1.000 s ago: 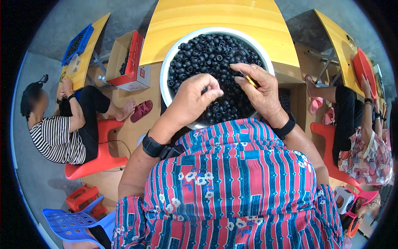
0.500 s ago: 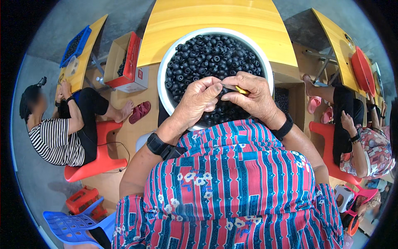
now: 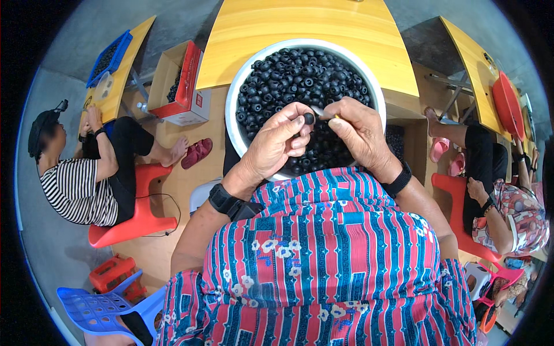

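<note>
Between the thumb and fingers of my left hand [image 3: 280, 137] is a small round black part [image 3: 309, 118], its smooth rounded side showing. My right hand [image 3: 360, 130] is closed on a small tool with a yellow handle and a pale metal tip [image 3: 317, 109]. The tip lies close to the black part; whether they touch I cannot tell. Both hands are over the near half of a wide pale basin [image 3: 232, 109], which is heaped with many similar black parts [image 3: 297, 75], some showing round holes.
A yellow wooden table [image 3: 306, 20] stands beyond the basin. To the left are a red cardboard box [image 3: 193, 86], a blue tray [image 3: 124, 43] and a seated person [image 3: 86, 179]. On the right, another person [image 3: 508, 213] sits by a table with a red basin [image 3: 508, 106].
My right hand has drawn slightly away to the right and turned, so the tool's tip shows. The black part in my left hand has come into plain sight.
</note>
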A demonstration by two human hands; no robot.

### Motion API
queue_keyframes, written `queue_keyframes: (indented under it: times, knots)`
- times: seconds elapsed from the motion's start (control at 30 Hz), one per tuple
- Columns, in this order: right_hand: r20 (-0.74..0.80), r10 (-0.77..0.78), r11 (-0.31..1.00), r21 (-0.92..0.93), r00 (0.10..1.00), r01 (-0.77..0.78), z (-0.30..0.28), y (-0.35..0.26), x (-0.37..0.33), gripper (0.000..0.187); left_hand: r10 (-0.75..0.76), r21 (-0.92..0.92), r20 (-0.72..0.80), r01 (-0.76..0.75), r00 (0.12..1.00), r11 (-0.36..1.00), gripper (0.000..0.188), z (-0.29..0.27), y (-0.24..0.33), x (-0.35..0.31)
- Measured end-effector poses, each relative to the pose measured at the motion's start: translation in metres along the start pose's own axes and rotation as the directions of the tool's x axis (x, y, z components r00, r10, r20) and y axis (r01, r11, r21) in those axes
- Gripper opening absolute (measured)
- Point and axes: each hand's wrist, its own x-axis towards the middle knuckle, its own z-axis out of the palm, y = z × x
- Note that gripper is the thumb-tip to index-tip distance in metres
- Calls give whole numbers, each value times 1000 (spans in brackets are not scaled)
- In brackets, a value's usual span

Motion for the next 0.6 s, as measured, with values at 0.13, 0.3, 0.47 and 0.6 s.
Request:
queue_keyframes:
  times: [0.13, 0.3, 0.47, 0.6]
  knots:
    - [100, -23, 978, -204, 995, 43, 2, -10, 1, 20, 16, 12, -21, -16, 1000, 1000, 22, 1, 1, -1]
    - [75, -76, 965, -244, 994, 92, 4, -9, 1, 21, 13, 44, 2, -13, 1000, 999, 19, 0, 1, -1]
    - [60, -64, 963, -259, 996, 77, 4, -10, 1, 21, 12, 68, -18, -11, 1000, 998, 18, 2, 2, -1]
    - [63, -61, 961, -265, 996, 75, 3, -11, 1, 21, 10, 72, -26, -8, 1000, 997, 19, 4, 2, -2]
